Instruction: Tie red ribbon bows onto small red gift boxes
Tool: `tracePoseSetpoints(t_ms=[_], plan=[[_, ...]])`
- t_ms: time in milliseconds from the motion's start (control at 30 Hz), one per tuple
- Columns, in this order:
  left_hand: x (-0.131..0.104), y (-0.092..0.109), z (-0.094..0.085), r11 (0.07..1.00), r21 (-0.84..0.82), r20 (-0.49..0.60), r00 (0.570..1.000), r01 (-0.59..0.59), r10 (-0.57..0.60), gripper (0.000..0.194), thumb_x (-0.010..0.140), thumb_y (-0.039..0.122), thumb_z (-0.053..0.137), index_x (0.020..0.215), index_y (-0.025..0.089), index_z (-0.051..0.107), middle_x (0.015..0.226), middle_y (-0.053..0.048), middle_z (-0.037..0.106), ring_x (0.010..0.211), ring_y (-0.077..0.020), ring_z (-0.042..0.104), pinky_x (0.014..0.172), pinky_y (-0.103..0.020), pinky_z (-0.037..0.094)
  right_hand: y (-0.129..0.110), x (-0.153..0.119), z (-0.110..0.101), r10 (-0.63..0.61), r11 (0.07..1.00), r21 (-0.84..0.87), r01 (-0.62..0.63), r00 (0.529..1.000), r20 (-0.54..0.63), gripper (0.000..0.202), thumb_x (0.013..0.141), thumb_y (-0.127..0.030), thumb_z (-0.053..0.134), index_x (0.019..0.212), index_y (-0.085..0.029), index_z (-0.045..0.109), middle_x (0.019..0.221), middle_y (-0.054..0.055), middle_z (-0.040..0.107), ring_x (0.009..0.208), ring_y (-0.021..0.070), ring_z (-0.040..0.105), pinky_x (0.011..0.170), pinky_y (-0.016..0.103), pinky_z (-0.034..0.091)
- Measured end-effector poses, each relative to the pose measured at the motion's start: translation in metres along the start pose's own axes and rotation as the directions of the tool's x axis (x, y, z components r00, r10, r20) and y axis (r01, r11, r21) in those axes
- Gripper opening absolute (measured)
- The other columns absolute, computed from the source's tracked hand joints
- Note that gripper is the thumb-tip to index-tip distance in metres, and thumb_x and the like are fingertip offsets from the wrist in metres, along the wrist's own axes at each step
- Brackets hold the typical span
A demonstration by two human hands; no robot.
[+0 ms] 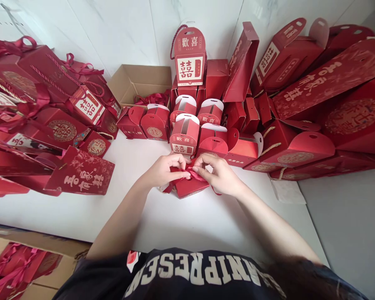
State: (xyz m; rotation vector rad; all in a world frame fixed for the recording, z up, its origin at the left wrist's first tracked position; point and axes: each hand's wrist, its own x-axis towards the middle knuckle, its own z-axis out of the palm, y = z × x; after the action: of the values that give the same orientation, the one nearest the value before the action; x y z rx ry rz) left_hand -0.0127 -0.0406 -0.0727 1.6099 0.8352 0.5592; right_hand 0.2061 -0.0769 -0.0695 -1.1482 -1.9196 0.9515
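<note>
A small red gift box (192, 191) lies on the white table in front of me, with a red ribbon (192, 168) across its top. My left hand (165, 170) pinches the ribbon between thumb and fingers from the left side. From the right, my right hand (217, 171) pinches the same ribbon, close to the left fingertips. The ribbon looks looped between both hands, though the fingers partly cover it. A twisted cord (164, 190) shows at the box's left edge. Just beyond my hands stands a small red box (184, 135) with a white double-happiness label.
Several small red boxes (154, 123) stand behind the work spot, near an open cardboard carton (140, 79) holding red ribbon. Larger red boxes (300, 143) are stacked at right. Ribboned boxes (62, 125) crowd the left. A lower carton (40, 241) holds more of them.
</note>
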Motion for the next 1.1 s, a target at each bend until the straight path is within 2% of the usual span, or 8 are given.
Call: tracePoseSetpoints(t_ms=[233, 400, 533, 700, 800, 933, 1000, 1100], plan=[[0.003, -0.004, -0.003, 0.998, -0.035, 0.065, 0.997, -0.048, 0.05, 0.023, 0.081, 0.027, 0.073, 0.078, 0.015, 0.054, 0.103, -0.008, 0.069, 0.088, -0.0184, 0.071, 0.081, -0.033, 0.056, 0.009, 0.002, 0.004, -0.012, 0.996, 0.085, 0.009, 0.999, 0.033, 0.018, 0.087, -0.036, 0.07, 0.097, -0.022, 0.072, 0.1, 0.005, 0.067, 0.086, 0.0178, 0.061, 0.077, 0.032, 0.047], [0.003, -0.003, -0.005, 0.999, 0.027, 0.049, 0.998, -0.048, 0.046, 0.023, 0.078, 0.025, 0.076, 0.077, 0.016, 0.055, 0.099, -0.007, 0.07, 0.092, -0.0187, 0.07, 0.085, -0.032, 0.055, 0.02, 0.005, 0.007, -0.054, 0.963, 0.267, 0.042, 0.998, 0.036, 0.016, 0.086, -0.035, 0.073, 0.095, -0.023, 0.077, 0.09, 0.005, 0.073, 0.086, 0.0204, 0.065, 0.081, 0.036, 0.05], [0.003, -0.001, -0.006, 0.999, 0.02, 0.065, 0.997, -0.043, 0.041, 0.021, 0.079, 0.024, 0.074, 0.078, 0.016, 0.055, 0.1, -0.007, 0.071, 0.091, -0.018, 0.07, 0.083, -0.031, 0.054, 0.021, 0.006, 0.008, -0.077, 0.946, 0.319, 0.059, 0.996, 0.045, 0.017, 0.081, -0.032, 0.078, 0.097, -0.024, 0.078, 0.091, 0.005, 0.076, 0.086, 0.0203, 0.066, 0.079, 0.035, 0.051], [0.002, 0.001, -0.009, 0.999, 0.037, 0.096, 0.995, -0.008, 0.004, 0.023, 0.083, 0.03, 0.072, 0.08, 0.017, 0.054, 0.094, -0.008, 0.073, 0.093, -0.0203, 0.071, 0.085, -0.033, 0.053, 0.022, 0.004, 0.014, -0.078, 0.93, 0.36, 0.075, 0.997, -0.004, 0.013, 0.086, -0.034, 0.072, 0.09, -0.023, 0.079, 0.084, 0.005, 0.077, 0.079, 0.0191, 0.066, 0.074, 0.034, 0.052], [0.003, 0.002, -0.013, 0.999, 0.03, 0.136, 0.991, 0.012, -0.016, 0.02, 0.087, 0.033, 0.066, 0.083, 0.018, 0.054, 0.098, -0.01, 0.073, 0.11, -0.0243, 0.066, 0.09, -0.036, 0.051, 0.026, 0.004, 0.017, -0.158, 0.94, 0.298, 0.167, 0.986, -0.056, 0.012, 0.09, -0.032, 0.069, 0.09, -0.024, 0.078, 0.083, 0.004, 0.078, 0.077, 0.0183, 0.067, 0.075, 0.034, 0.051], [0.004, 0.004, -0.016, 0.998, 0.055, 0.147, 0.989, 0.016, -0.024, 0.018, 0.089, 0.034, 0.064, 0.083, 0.019, 0.057, 0.1, -0.01, 0.072, 0.134, -0.0275, 0.05, 0.092, -0.035, 0.049, 0.032, 0.004, 0.015, -0.327, 0.938, 0.088, 0.336, 0.94, -0.1, 0.012, 0.093, -0.031, 0.065, 0.091, -0.026, 0.076, 0.083, 0.002, 0.079, 0.076, 0.0177, 0.07, 0.083, 0.038, 0.047], [0.004, 0.005, -0.017, 0.997, 0.073, 0.141, 0.989, 0.021, -0.031, 0.018, 0.088, 0.034, 0.064, 0.082, 0.019, 0.057, 0.099, -0.01, 0.07, 0.132, -0.0274, 0.051, 0.088, -0.032, 0.049, 0.034, 0.004, 0.013, -0.403, 0.915, -0.001, 0.404, 0.911, -0.083, 0.014, 0.094, -0.031, 0.063, 0.093, -0.027, 0.076, 0.085, 0.002, 0.079, 0.078, 0.0177, 0.072, 0.082, 0.038, 0.046], [0.003, 0.006, -0.016, 0.995, 0.08, 0.134, 0.989, 0.058, -0.069, 0.022, 0.089, 0.036, 0.062, 0.081, 0.017, 0.055, 0.096, -0.007, 0.068, 0.103, -0.0221, 0.065, 0.076, -0.028, 0.049, 0.035, 0.003, 0.009, -0.492, 0.869, -0.077, 0.488, 0.869, -0.049, 0.016, 0.096, -0.027, 0.061, 0.092, -0.028, 0.076, 0.087, 0.002, 0.079, 0.078, 0.0167, 0.072, 0.079, 0.037, 0.045]])
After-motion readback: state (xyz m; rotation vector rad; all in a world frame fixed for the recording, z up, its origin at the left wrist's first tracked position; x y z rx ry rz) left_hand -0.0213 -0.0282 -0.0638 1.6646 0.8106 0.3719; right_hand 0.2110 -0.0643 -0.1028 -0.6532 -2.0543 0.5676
